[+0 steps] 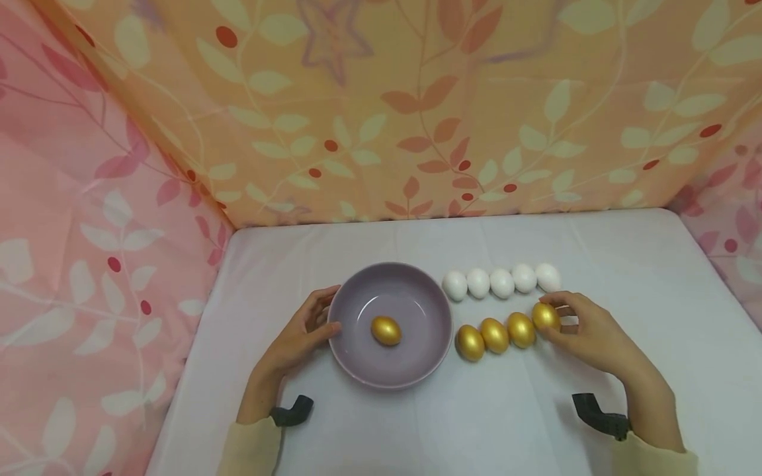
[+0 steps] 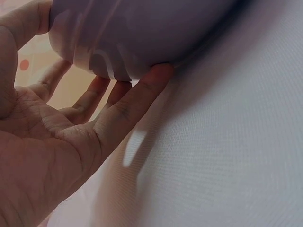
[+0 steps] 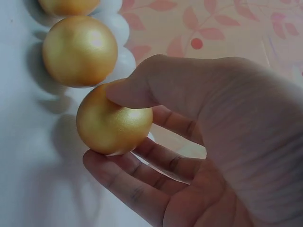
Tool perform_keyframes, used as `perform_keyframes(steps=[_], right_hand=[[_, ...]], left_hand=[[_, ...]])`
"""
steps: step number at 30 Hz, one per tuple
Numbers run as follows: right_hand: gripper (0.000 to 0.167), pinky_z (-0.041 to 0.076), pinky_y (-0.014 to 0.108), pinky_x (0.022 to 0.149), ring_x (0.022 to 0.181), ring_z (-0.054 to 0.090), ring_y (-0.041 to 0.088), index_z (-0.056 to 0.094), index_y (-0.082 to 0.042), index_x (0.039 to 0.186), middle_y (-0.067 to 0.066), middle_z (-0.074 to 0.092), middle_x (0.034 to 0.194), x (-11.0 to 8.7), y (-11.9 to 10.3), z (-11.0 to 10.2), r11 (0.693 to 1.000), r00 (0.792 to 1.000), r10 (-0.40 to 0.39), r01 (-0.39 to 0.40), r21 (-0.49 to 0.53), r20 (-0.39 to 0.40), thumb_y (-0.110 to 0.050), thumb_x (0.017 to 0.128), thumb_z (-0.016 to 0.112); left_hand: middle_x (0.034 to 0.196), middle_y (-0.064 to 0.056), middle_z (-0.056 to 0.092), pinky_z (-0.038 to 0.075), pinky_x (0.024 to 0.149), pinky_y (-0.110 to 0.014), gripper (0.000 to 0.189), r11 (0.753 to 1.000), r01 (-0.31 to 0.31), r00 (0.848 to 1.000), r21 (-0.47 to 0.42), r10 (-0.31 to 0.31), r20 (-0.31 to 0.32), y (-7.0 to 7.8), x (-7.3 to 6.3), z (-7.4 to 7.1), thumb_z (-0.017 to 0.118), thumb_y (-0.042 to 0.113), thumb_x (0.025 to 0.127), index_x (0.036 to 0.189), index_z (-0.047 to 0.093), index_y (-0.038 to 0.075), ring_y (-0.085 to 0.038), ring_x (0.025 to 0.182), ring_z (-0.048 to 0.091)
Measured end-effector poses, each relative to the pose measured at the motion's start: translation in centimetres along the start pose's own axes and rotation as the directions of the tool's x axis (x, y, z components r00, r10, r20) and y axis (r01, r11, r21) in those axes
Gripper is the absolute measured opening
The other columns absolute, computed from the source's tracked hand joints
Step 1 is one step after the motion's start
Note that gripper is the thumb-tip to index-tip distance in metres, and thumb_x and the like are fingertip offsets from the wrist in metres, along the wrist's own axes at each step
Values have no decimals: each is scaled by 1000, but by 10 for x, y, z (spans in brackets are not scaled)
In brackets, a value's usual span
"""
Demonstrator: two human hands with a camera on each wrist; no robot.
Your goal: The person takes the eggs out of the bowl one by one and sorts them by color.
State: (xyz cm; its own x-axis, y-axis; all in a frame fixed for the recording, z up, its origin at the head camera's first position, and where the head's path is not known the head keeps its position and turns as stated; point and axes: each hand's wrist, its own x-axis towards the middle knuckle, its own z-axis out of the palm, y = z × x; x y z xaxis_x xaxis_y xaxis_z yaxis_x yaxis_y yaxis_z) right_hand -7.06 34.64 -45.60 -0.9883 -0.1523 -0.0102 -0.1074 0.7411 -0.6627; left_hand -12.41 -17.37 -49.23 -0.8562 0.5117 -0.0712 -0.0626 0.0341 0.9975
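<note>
In the head view a purple bowl (image 1: 389, 378) stands on the white table with one golden egg (image 1: 386, 330) lying in it. My left hand (image 1: 303, 330) grips the bowl's left side, thumb at the rim. The left wrist view shows its fingertips against the bowl's outer wall (image 2: 142, 33). To the right of the bowl runs a slanting row of golden eggs (image 1: 495, 335). At that row's right end my right hand (image 1: 586, 330) pinches a golden egg (image 3: 113, 120) between thumb and fingers. It lies close beside its neighbour (image 3: 80, 51) in the row.
Behind the golden eggs, several white eggs (image 1: 502, 283) form a row close to the bowl's right side. A patterned orange cloth (image 1: 381, 132) rises behind the table, and pink cloth (image 1: 89, 264) hangs at the left. The white tablecloth (image 1: 464, 423) spreads in front.
</note>
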Motion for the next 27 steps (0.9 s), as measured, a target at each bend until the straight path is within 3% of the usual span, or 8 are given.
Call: perform_keyframes(steps=[5,8,15,21,27], right_hand=[[48,61,25,82,114,68,41,62,0,132,22,66,130,-2,0,2,1000,999,20,-20,10,42,-16,92,83],[47,61,27,83,114,68,40,62,0,131,21,67,129,-2,-1,2,1000,998,29,-29,-6,49,-16,92,83],[47,62,47,86,114,67,42,63,1,131,25,67,128,-3,-2,2,998,995,48,-44,-50,82,-17,92,81],[48,61,51,88,115,68,43,62,1,132,25,67,129,-3,-5,1,998,995,35,-31,-48,95,-17,93,82],[49,60,52,91,117,67,43,62,0,135,24,67,129,-3,-9,0,998,996,17,-12,-60,87,-22,95,80]], left_hand=[[164,-15,42,52,107,-27,68,1000,16,1000,-8,-16,-7,1,0,0,68,7,101,161,37,17,-15,146,50],[164,-15,42,52,107,-27,69,1000,21,1000,-6,-21,-12,1,0,0,69,8,101,161,37,17,-13,145,51],[165,-14,41,53,106,-28,69,1000,28,1000,0,-28,-12,2,1,1,69,10,101,161,37,19,-18,147,50],[165,-14,41,53,105,-29,69,1000,30,999,-2,-30,-13,1,1,0,70,10,101,161,37,19,-23,149,48],[165,-14,41,54,104,-30,69,1000,28,999,-5,-28,-15,1,1,0,70,10,100,161,38,18,-20,147,50]])
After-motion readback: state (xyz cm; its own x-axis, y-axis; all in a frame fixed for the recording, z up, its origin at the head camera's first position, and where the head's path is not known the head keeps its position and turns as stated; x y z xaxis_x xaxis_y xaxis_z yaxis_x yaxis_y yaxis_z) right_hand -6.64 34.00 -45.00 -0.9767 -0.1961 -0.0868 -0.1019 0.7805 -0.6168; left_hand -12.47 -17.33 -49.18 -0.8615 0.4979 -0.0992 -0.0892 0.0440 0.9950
